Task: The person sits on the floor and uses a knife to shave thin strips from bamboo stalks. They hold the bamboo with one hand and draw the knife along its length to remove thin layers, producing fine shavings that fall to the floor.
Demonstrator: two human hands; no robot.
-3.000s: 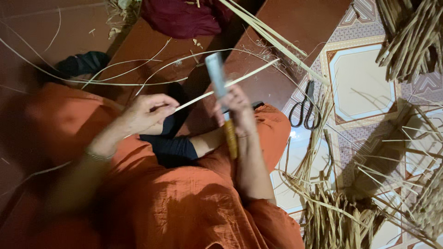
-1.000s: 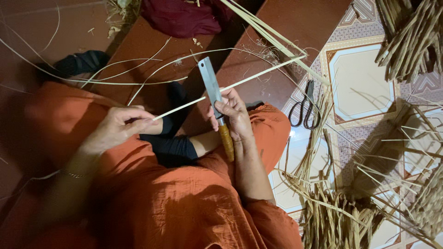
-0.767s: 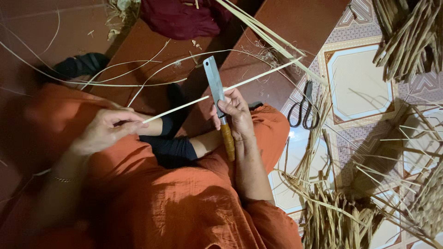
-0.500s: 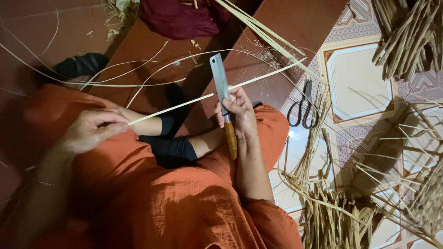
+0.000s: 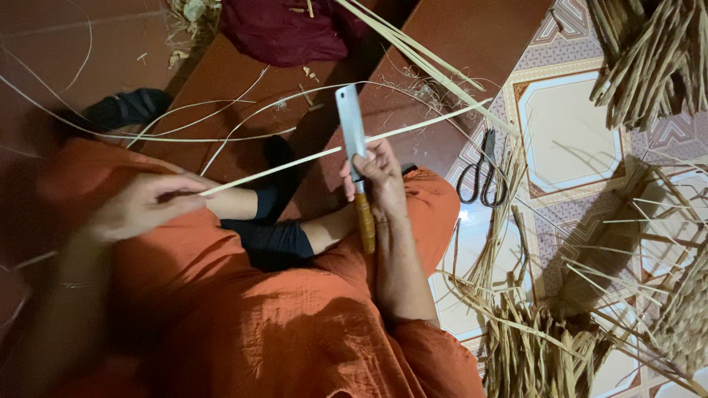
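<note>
Right hand (image 5: pixel 377 177) closed on wooden-handled flat steel knife (image 5: pixel 352 140), blade upright; left hand (image 5: pixel 144 206) pinches near end of long pale bamboo strip (image 5: pixel 324 153), crossing the blade; strip light, springy, sharp-edged; grip ends.

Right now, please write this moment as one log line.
left hand: pulls strip | right hand: holds knife upright on strip | scissors: on floor

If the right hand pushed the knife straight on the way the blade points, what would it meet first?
The right hand holds the knife with the blade pointing up-frame, crossed by the pale strip it already touches. Beyond the tip the first thing looks like the brown floor, strewn with thin fibres; depth is unclear.
</note>
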